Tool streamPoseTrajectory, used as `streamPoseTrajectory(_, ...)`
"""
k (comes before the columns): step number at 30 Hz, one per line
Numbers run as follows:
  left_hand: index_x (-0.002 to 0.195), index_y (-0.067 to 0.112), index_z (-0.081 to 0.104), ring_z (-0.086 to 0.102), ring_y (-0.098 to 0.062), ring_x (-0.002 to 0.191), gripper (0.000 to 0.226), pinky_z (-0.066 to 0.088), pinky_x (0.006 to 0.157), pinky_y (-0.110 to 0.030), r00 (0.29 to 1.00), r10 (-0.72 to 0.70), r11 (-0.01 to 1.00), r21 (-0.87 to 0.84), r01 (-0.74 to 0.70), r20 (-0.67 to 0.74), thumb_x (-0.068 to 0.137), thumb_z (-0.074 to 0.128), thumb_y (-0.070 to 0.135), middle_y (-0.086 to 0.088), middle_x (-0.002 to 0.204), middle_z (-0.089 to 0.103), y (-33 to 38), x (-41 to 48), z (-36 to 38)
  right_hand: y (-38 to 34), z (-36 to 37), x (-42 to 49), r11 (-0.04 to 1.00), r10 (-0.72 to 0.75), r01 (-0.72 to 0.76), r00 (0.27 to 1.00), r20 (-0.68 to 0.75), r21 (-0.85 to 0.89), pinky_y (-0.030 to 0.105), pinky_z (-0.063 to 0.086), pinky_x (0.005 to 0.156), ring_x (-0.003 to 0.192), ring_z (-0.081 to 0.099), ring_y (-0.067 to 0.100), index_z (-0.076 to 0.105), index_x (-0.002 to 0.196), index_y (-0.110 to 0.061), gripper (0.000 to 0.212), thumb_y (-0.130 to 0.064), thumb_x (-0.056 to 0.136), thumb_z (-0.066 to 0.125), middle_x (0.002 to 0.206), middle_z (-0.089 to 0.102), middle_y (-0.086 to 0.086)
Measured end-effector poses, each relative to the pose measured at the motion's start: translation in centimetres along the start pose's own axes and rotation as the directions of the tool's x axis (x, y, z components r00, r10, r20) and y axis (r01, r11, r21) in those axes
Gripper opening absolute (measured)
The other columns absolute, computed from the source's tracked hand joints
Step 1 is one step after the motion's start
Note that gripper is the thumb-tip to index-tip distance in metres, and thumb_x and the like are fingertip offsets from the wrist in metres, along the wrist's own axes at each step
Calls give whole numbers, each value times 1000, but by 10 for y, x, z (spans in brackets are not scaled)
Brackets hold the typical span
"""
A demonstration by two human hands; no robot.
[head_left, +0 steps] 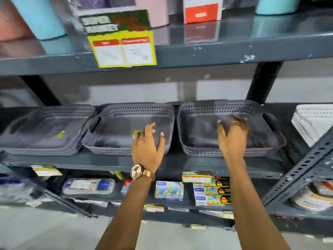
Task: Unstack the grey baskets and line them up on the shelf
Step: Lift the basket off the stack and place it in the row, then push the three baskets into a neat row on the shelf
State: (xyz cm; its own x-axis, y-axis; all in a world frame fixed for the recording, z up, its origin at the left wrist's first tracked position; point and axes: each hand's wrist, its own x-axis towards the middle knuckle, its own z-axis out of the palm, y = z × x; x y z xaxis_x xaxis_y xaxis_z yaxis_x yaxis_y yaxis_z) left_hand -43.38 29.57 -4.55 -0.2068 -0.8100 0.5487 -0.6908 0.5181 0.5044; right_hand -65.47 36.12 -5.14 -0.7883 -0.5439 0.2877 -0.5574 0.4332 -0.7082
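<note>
Two bare forearms reaching up from the bottom edge, wristwatch (137, 173) on the left. Left hand (147, 145) spread wide, empty, over the near rim of the middle grey basket (115, 141); right hand (232, 136) likewise splayed, gripping nothing, over the right grey basket (198, 127). Probably poised to nudge both square. Beyond, three grey piles side by side on the shelf (90, 161), left grey basket (41, 130) included, each seemingly several deep: unstacking likely unfinished. White basket (313, 121) at far right.
</note>
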Motion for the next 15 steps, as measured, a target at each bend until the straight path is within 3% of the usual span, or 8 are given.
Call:
streamPoseTrajectory(2,116,12,59,61,-37,96,43,48,81,-43,999,10,996,94,-7,-34,85,47,40,-9,105,70,-41,21,-22,-41,24,-15,999,-17,9,983,181,48,46,50,88,107,61,42,62,105,0,67,-62,87,41,100,68,27)
streamPoseTrajectory(6,129,5,48,47,-43,121,55,38,99,-50,978,-197,947,273,171,68,85,58,37,-25,131,50,-129,56,-61,-93,68,-46,990,132,-99,902,410,-101,46,43,91,118,53,42,56,113,3,75,-65,83,48,124,58,27)
streamPoseTrajectory(11,145,1,20,21,-43,142,83,18,117,-53,881,-434,855,394,337,187,85,57,44,-30,151,24,-222,93,-99,-107,101,-57,942,248,-122,882,401,-313,45,42,97,120,54,41,57,124,-4,72,-63,84,50,130,57,24)
streamPoseTrajectory(13,146,1,20,31,-44,137,84,28,112,-52,818,-500,835,408,368,285,85,54,49,-29,148,33,-245,106,-107,-111,107,-57,926,262,-118,883,389,-358,45,42,98,120,54,41,55,125,-4,61,-52,88,50,130,57,24)
streamPoseTrajectory(15,137,4,38,46,-44,125,71,42,101,-49,762,-508,854,348,386,401,86,52,52,-26,137,48,-259,113,-107,-113,111,-56,917,273,-118,883,381,-382,45,41,99,121,53,42,53,126,-3,51,-40,91,48,132,55,24)
